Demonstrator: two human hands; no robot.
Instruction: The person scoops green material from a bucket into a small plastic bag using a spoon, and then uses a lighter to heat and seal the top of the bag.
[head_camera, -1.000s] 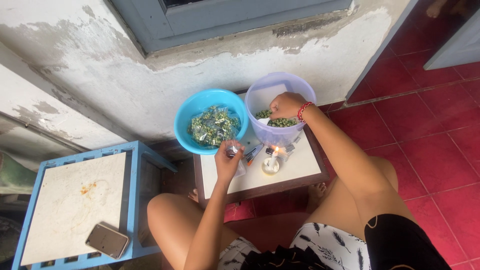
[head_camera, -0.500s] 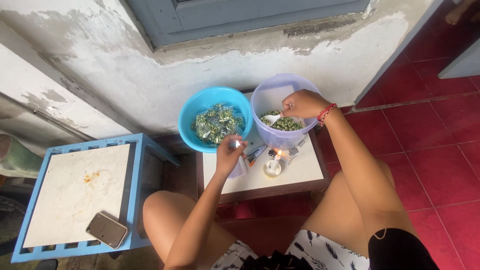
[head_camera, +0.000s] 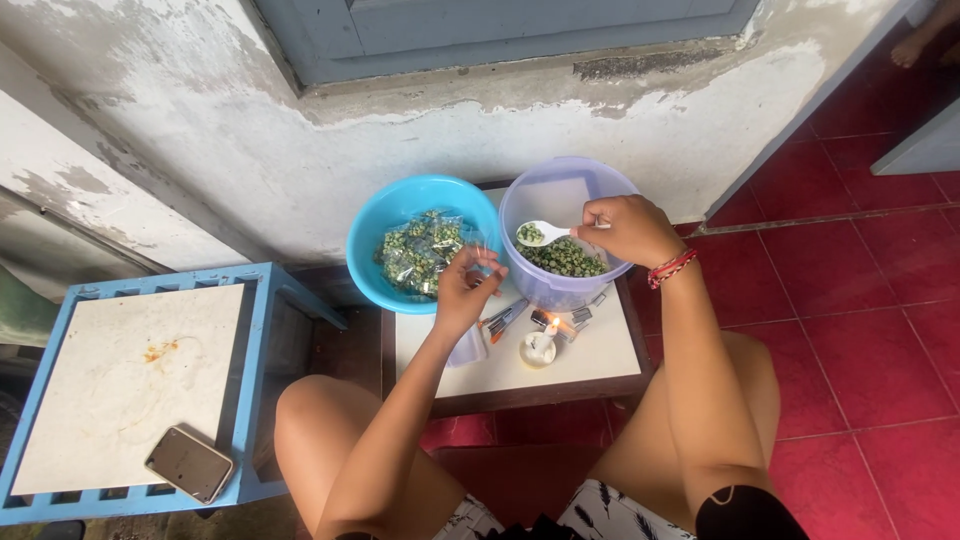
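My right hand (head_camera: 628, 228) holds a white spoon (head_camera: 542, 232) with a few green peas on it, over the lilac tub (head_camera: 532, 196) of green peas (head_camera: 570, 258). My left hand (head_camera: 467, 286) pinches a small clear plastic bag (head_camera: 470, 343) just in front of the blue bowl (head_camera: 400, 205), which holds several filled packets of peas (head_camera: 418, 252). Both containers stand on a small white-topped table (head_camera: 600, 355) between my knees.
A lit candle stub (head_camera: 540, 345) in a white dish and some small tools (head_camera: 505, 320) lie on the table. At left stands a blue-framed side table (head_camera: 130, 370) with a phone (head_camera: 189, 464) on it. A peeling wall is behind; red floor tiles (head_camera: 860, 330) lie to the right.
My right hand has lifted the spoon with peas out of the tub. My left hand has risen toward the bowls with the bag. The camera has come closer.
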